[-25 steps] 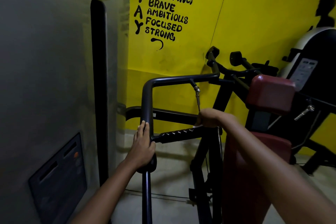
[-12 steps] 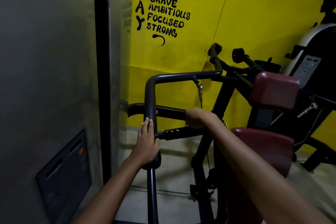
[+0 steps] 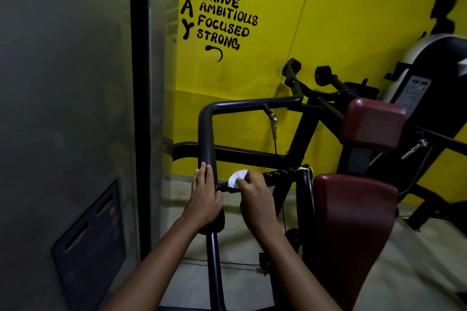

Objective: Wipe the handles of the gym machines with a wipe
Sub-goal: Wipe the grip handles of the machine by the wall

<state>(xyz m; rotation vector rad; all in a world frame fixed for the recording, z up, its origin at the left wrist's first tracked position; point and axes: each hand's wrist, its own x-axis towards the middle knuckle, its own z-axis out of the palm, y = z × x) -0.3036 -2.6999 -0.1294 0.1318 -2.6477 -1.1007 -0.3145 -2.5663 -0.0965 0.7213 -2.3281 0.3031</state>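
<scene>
A black ribbed handle (image 3: 283, 174) runs sideways from the machine's upright dark bar (image 3: 208, 139) to its frame. My right hand (image 3: 255, 199) grips a white wipe (image 3: 237, 178) around the left end of that handle, close to the bar. The wipe pokes out above my fingers. My left hand (image 3: 204, 199) holds the upright bar just left of the handle, fingers pointing up along it.
A maroon seat pad (image 3: 353, 222) and back pad (image 3: 374, 124) stand right of the handle. A grey wall (image 3: 63, 108) with a dark panel lies close on the left. More handles (image 3: 292, 68) and a white-black machine (image 3: 429, 83) sit by the yellow wall.
My right hand has slid the wipe leftward along the handle, from its right end to beside the upright bar. My left hand has stayed on the bar.
</scene>
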